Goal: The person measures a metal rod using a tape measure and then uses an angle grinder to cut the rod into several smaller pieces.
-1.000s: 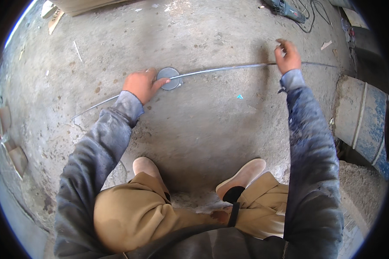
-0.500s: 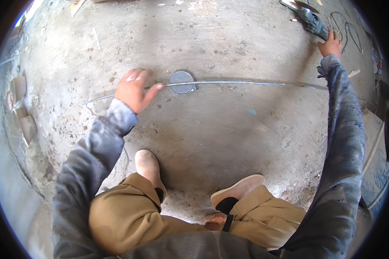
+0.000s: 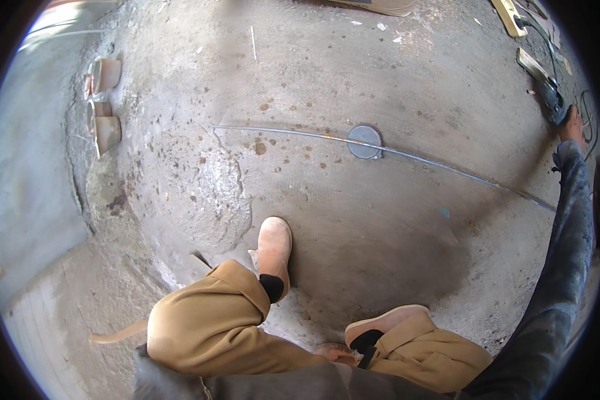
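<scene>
I am crouching on a grey concrete floor (image 3: pixel 393 67). My right hand (image 3: pixel 572 127) is stretched far out to the right side of the floor, at a dark power tool (image 3: pixel 548 93) that lies there. My hand touches the tool, but it is so far at the rim that I cannot tell if my grip is clenched on it or loose. My left hand is out of the picture. A long thin metal rod (image 3: pixel 300 133) lies flat on the floor in front of me. Its long way runs from left to right, and its right end dips down toward my right sleeve (image 3: pixel 567 220). A round flat grey disc (image 3: pixel 365 141) sits right on the rod, near its middle. At the far edge of the floor, a brown cardboard box (image 3: pixel 380 5) shows only its lower edge. At the far right corner lies a yellow stick-shaped tool (image 3: pixel 510 17). At the left side, some small clay-coloured blocks (image 3: pixel 101 100) stand close together by the wall. My two pink shoes (image 3: pixel 273 250) are on the floor near me, well apart from the rod.
</scene>
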`<control>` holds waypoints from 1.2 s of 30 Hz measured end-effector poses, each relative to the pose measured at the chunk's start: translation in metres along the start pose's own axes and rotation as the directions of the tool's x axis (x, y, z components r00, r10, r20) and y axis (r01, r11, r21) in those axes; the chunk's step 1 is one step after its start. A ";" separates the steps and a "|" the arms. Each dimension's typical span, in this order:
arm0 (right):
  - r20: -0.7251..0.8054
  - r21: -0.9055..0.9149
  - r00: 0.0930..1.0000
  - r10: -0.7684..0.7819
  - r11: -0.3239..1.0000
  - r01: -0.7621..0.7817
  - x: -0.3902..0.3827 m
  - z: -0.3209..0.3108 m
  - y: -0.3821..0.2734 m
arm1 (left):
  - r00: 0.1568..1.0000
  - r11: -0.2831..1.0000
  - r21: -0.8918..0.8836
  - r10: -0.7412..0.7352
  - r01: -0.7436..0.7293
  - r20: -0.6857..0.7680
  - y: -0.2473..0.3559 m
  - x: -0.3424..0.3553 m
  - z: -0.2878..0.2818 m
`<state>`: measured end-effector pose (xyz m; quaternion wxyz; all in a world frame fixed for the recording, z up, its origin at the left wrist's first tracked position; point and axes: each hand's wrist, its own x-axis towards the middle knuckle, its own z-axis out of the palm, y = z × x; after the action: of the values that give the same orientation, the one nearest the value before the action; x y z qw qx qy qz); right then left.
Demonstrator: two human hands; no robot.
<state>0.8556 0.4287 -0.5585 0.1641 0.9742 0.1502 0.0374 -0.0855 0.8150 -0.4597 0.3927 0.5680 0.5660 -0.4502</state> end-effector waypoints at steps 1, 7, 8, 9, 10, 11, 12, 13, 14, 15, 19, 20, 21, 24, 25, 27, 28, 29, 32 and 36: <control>-0.035 -0.011 0.999 -0.021 1.000 0.020 -0.006 -0.004 -0.004 | 1.000 0.998 -0.055 0.002 -0.002 0.004 0.010 0.014 0.017; 0.024 -0.198 1.000 0.000 0.980 0.004 -0.060 -0.054 -0.029 | 0.993 0.968 -0.239 0.047 -0.071 -0.106 0.080 0.082 0.028; 0.005 -0.250 0.999 -0.039 0.967 0.039 -0.073 -0.060 -0.034 | 0.992 0.968 -0.238 0.057 -0.082 -0.111 0.082 0.085 0.023; 0.051 -0.218 0.998 -0.033 0.975 0.044 -0.083 -0.069 -0.036 | 0.992 0.969 -0.232 0.065 -0.089 -0.108 0.080 0.084 0.019; 0.059 -0.171 0.997 -0.045 0.984 0.054 -0.092 -0.077 -0.040 | 0.992 0.972 -0.216 0.073 -0.093 -0.099 0.075 0.082 0.014; 0.041 -0.084 0.999 -0.032 0.996 0.035 -0.103 -0.086 -0.042 | 0.992 0.974 -0.202 0.084 -0.101 -0.090 0.067 0.077 0.011; -0.009 -0.111 0.998 -0.068 0.992 0.067 -0.110 -0.098 -0.043 | 0.994 0.978 -0.183 0.087 -0.099 -0.073 0.058 0.071 0.008; -0.032 -0.127 0.995 -0.095 0.988 0.090 -0.116 -0.112 -0.041 | 0.993 0.981 -0.161 0.102 -0.110 -0.059 0.050 0.065 0.003; -0.057 -0.142 0.991 -0.122 0.983 0.113 -0.119 -0.127 -0.041 | 0.992 0.983 -0.136 0.120 -0.125 -0.041 0.041 0.057 -0.003; -0.159 -0.132 0.971 -0.180 0.978 0.159 -0.125 -0.144 -0.036 | 0.990 0.984 -0.109 0.138 -0.139 -0.019 0.034 0.047 -0.011; -0.413 0.241 0.892 -0.180 0.924 0.298 -0.139 -0.224 0.001 | 0.940 0.940 -0.041 0.341 -0.340 0.018 0.052 0.024 -0.052; -0.525 0.254 0.832 -0.177 0.901 0.352 -0.146 -0.241 0.012 | 0.914 0.913 -0.018 0.407 -0.407 -0.003 0.068 0.020 -0.063; -0.520 0.373 0.846 -0.122 0.858 0.353 -0.157 -0.259 0.025 | 0.855 0.853 -0.055 0.518 -0.519 -0.024 0.090 0.018 -0.072; -0.468 0.651 0.878 0.103 0.712 0.263 -0.204 -0.320 0.067 | 0.740 0.740 -0.045 0.672 -0.671 0.018 0.175 0.010 -0.098; -0.461 0.739 0.875 0.146 0.609 0.287 -0.221 -0.344 0.079 | 0.684 0.688 -0.011 0.723 -0.726 0.098 0.206 0.005 -0.106; -0.302 0.938 0.928 -0.217 -0.242 0.248 -0.259 -0.395 0.092 | 0.581 0.604 -0.039 0.780 -0.796 0.235 0.267 -0.009 -0.111; -0.189 0.890 0.898 -0.399 -0.455 -0.015 -0.278 -0.422 0.092 | 0.520 0.572 -0.119 0.800 -0.812 0.298 0.295 -0.019 -0.110; -0.171 0.858 0.902 -0.396 -0.510 -0.062 -0.299 -0.443 0.087 | 0.429 0.509 -0.105 0.805 -0.854 0.409 0.324 -0.028 -0.109; -0.145 0.818 0.939 -0.311 -0.571 -0.063 -0.370 -0.464 0.038 | -0.033 0.025 -0.089 0.808 -0.996 0.589 0.395 -0.062 -0.080; -0.005 0.605 0.962 -0.273 -0.767 -0.215 -0.438 -0.422 -0.059 | -0.417 -0.248 -0.342 0.660 -0.906 0.625 0.415 -0.134 0.005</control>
<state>0.3706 0.4783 -0.1899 -0.8414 0.4598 0.1062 -0.2633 0.3338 0.7504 -0.3596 0.6371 0.6416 -0.3642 -0.2233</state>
